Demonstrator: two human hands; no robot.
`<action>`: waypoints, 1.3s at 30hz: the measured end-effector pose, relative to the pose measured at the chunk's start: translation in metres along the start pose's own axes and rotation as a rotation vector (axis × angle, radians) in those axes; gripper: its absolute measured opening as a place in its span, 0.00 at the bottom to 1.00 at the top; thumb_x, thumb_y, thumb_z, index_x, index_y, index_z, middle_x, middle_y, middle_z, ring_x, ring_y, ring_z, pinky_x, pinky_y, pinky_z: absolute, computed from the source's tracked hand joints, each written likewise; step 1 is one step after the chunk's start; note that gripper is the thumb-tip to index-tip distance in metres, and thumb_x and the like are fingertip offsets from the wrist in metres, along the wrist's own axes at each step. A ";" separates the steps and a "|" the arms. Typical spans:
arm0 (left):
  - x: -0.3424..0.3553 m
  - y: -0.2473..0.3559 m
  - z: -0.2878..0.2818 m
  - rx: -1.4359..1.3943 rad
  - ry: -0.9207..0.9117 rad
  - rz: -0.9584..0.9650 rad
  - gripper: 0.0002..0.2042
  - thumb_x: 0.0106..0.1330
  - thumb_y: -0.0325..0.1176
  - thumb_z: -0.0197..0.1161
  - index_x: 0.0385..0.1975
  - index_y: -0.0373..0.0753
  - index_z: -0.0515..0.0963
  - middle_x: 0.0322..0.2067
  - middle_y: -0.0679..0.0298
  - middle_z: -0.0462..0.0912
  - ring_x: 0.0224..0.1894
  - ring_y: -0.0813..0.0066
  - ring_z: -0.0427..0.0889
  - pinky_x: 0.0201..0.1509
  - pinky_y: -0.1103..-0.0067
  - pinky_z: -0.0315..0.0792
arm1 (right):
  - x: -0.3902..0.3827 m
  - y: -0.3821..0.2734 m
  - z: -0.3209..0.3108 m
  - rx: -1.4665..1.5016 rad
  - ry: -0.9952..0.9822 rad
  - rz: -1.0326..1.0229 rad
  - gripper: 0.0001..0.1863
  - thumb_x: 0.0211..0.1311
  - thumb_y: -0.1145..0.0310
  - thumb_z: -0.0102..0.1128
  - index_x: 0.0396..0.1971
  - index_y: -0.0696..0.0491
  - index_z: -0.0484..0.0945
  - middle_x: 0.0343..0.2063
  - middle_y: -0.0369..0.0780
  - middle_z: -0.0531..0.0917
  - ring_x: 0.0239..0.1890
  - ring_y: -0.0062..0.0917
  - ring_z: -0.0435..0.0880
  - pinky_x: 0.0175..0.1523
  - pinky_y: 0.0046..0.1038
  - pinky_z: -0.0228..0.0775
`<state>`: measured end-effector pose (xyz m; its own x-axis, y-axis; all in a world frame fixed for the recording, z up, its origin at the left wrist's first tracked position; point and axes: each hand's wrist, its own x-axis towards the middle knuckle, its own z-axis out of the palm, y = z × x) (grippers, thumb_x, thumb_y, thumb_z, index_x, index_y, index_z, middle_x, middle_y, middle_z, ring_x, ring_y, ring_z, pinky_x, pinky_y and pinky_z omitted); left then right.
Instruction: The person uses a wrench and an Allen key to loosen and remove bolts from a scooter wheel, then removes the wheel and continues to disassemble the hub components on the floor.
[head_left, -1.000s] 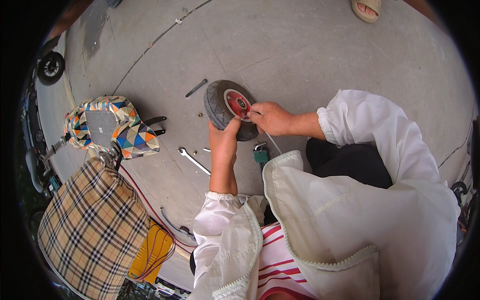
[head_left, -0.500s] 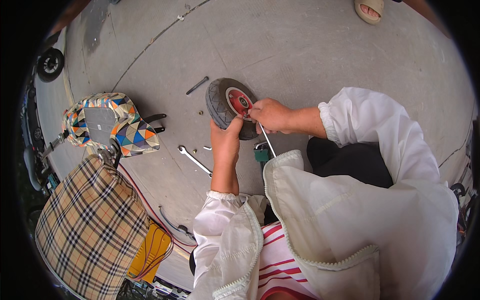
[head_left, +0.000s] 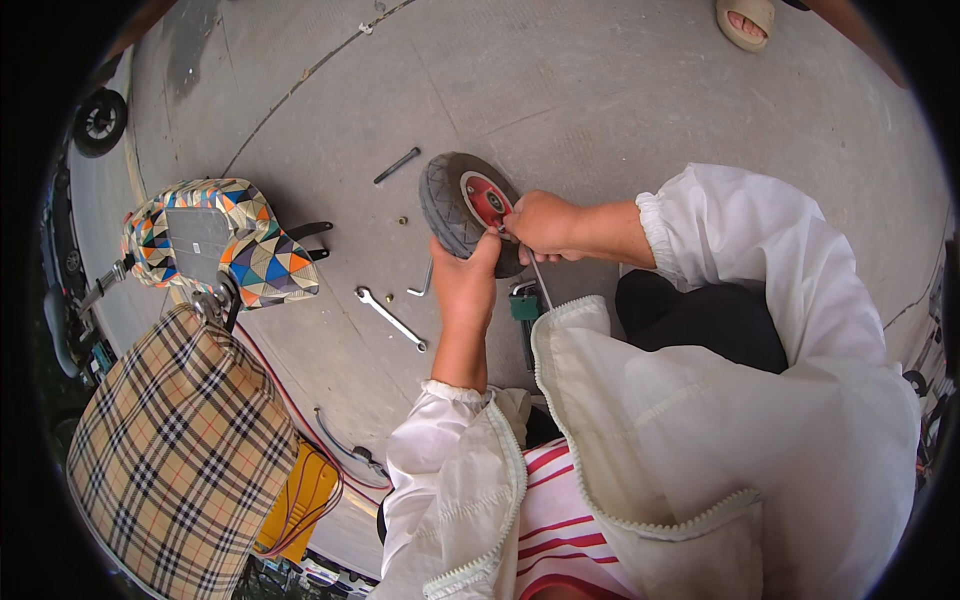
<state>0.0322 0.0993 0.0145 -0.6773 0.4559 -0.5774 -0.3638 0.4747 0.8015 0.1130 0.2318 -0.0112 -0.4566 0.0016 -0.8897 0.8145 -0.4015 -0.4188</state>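
Observation:
In the centre is a small wheel (head_left: 445, 200) with a grey-black tyre and red hub. My left hand (head_left: 464, 290) grips its lower left, thumb up by the hub. My right hand (head_left: 548, 222) is closed at the hub's right, holding a thin metal rod (head_left: 539, 280) that slants down toward my jacket. What its fingertips do at the rim is hidden. Around the wheel lie a bolt (head_left: 397, 165), a small nut (head_left: 402, 220), an open-and-ring wrench (head_left: 390, 319), an L-shaped key (head_left: 422, 282) and a green holder of hex keys (head_left: 525, 307).
Left stand a multicoloured patterned padded part (head_left: 270, 265) with metal fittings, a plaid cover (head_left: 170, 430) and a yellow panel (head_left: 302, 500) with wires. A spare wheel (head_left: 100, 122) and vehicles line the far left. Another person's sandalled foot (head_left: 744, 25) is at the top right, on the concrete floor.
The wheel and both my hands have shifted slightly up and right. My left hand has moved clear of more of the L-shaped key. The grips look the same.

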 end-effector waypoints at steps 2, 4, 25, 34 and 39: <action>-0.005 -0.001 0.002 -0.002 0.020 0.018 0.23 0.59 0.32 0.68 0.50 0.29 0.69 0.41 0.58 0.81 0.40 0.74 0.79 0.49 0.78 0.72 | -0.006 -0.001 0.005 -0.029 0.026 -0.044 0.17 0.70 0.60 0.45 0.30 0.59 0.75 0.18 0.43 0.81 0.12 0.23 0.71 0.13 0.28 0.60; -0.006 0.000 0.006 0.004 0.030 0.038 0.22 0.60 0.32 0.68 0.50 0.30 0.68 0.41 0.59 0.81 0.41 0.74 0.79 0.49 0.79 0.72 | -0.010 -0.005 0.002 -0.111 0.019 -0.041 0.18 0.70 0.60 0.45 0.30 0.59 0.76 0.18 0.42 0.81 0.11 0.23 0.71 0.14 0.29 0.61; 0.069 0.053 0.030 0.174 0.196 -0.142 0.43 0.50 0.38 0.65 0.66 0.22 0.55 0.51 0.40 0.76 0.54 0.52 0.78 0.59 0.70 0.70 | -0.057 0.003 0.007 -0.036 0.222 0.057 0.20 0.75 0.61 0.40 0.31 0.59 0.76 0.22 0.42 0.75 0.22 0.34 0.72 0.30 0.43 0.70; 0.076 0.045 0.037 0.083 0.246 -0.285 0.45 0.48 0.41 0.66 0.65 0.23 0.57 0.58 0.38 0.70 0.61 0.50 0.73 0.63 0.69 0.66 | -0.074 -0.012 -0.014 -0.962 0.173 -0.209 0.27 0.76 0.60 0.32 0.34 0.64 0.80 0.32 0.55 0.83 0.36 0.54 0.81 0.46 0.47 0.73; 0.084 0.036 0.029 -0.009 0.167 -0.281 0.44 0.48 0.41 0.66 0.65 0.22 0.57 0.59 0.38 0.70 0.62 0.49 0.72 0.63 0.69 0.67 | -0.062 0.005 -0.004 -0.850 0.291 -0.217 0.26 0.74 0.58 0.39 0.27 0.62 0.79 0.29 0.58 0.80 0.36 0.56 0.78 0.45 0.49 0.69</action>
<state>-0.0191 0.1763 -0.0099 -0.6449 0.1776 -0.7433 -0.5568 0.5571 0.6161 0.1465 0.2336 0.0414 -0.6155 0.2742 -0.7389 0.7632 0.4414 -0.4719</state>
